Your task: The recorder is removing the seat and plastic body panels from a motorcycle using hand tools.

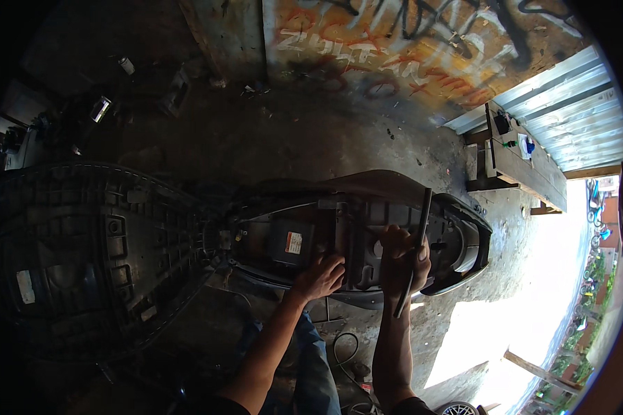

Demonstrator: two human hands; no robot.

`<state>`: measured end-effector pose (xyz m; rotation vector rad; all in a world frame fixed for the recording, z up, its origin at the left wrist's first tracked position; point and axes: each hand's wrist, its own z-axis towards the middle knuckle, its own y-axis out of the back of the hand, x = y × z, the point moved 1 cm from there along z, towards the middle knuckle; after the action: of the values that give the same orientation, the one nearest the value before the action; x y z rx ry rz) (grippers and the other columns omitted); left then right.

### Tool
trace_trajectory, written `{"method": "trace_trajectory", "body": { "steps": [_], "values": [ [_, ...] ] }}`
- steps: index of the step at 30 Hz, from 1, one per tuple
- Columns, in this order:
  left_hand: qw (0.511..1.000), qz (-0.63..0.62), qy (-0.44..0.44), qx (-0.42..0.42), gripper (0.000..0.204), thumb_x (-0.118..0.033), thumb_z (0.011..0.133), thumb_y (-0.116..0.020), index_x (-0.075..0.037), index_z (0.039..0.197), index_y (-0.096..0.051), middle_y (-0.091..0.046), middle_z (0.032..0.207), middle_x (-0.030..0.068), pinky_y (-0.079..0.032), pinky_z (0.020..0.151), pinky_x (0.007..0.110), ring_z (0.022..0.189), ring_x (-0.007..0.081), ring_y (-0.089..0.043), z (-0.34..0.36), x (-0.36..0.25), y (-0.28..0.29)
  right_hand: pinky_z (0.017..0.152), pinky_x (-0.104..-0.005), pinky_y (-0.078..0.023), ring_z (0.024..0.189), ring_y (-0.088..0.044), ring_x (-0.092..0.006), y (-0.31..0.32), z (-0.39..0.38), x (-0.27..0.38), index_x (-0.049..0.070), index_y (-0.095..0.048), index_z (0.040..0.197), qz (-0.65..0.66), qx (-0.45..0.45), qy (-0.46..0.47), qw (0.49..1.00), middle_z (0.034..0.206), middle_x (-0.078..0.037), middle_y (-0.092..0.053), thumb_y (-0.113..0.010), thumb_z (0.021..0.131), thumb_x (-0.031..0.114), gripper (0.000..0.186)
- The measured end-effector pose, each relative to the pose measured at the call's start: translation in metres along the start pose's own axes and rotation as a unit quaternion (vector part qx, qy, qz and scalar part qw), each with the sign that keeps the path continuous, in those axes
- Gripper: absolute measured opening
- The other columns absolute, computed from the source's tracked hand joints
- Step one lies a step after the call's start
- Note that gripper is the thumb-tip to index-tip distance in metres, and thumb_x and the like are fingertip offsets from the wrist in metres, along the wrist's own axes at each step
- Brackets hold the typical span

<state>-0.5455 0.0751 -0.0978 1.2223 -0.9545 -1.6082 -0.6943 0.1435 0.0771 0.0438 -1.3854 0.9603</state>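
A scooter lies across the middle with its seat flipped open to the left, underside ribbed and black. The open under-seat compartment holds a dark box with a small red and white label. My left hand rests on the near rim of the compartment, fingers curled against the plastic. My right hand is closed around a long dark metal bar that runs from the compartment's far edge down past my wrist.
A wooden bench with small items stands at the right by a corrugated metal wall. A graffiti-covered wall is behind. Loose parts lie on the dirty floor at upper left. A cable lies near my knees.
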Motion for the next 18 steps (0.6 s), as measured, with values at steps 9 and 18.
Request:
{"method": "trace_trajectory", "body": {
  "steps": [9,18],
  "values": [
    [1.0,-0.004,-0.004,0.016,0.032,-0.037,0.088,-0.064,-0.008,0.103,-0.062,-0.055,0.117,0.0042,-0.041,0.103,0.043,0.123,0.0187,-0.047,-0.003,0.002,0.002,0.072,-0.0372,-0.03,0.069,-0.035,-0.0167,0.015,0.017,-0.043,0.008,-0.047,0.079,0.005,-0.034,-0.016,0.999,0.068,-0.003,-0.041,-0.05,0.096,0.038,0.035],
    [1.0,0.013,0.001,0.012,0.032,-0.042,0.09,-0.059,-0.011,0.1,-0.064,-0.056,0.112,0.0003,-0.041,0.102,0.046,0.122,0.0172,-0.046,-0.004,0.002,-0.007,0.077,-0.0361,-0.035,0.077,-0.04,-0.0164,0.005,-0.015,-0.028,0.004,-0.054,0.08,-0.09,-0.181,0.034,0.979,0.073,-0.004,-0.042,-0.041,0.103,0.036,0.041]
  ]
}}
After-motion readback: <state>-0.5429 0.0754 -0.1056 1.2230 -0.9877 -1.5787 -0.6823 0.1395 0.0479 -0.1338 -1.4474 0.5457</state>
